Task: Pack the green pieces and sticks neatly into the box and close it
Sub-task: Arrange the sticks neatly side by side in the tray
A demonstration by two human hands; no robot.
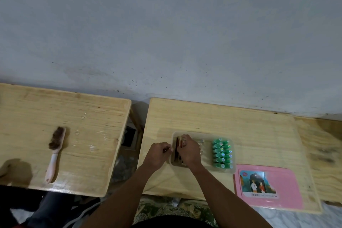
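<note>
1. The shallow translucent plastic box (pixel 203 169) sat open on the right-hand pale wooden table (pixel 222 116), with the small green plastic pieces (pixel 222 153) already lined up in two tidy rows along its right side
2. The flat wooden sticks (pixel 176 151) stood bunched at the box's left end, so that part of the packing looked under way rather than finished
3. The right hand (pixel 188 151) was curled down over the sticks inside the box, apparently pressing or gripping them; the fingers hid the contact, so I could not tell which
4. The left hand (pixel 157 153) hovered at the box's left wall, fingers pinched narrow, possibly on a thin stick
5. The pink rectangular plastic lid (pixel 281 187) with a picture label lay flat just beside the box's near right corner, so closing remained
6. A pink-handled brush with brown bristles (pixel 54 152) lay well apart on the left table (pixel 83 116)
</note>
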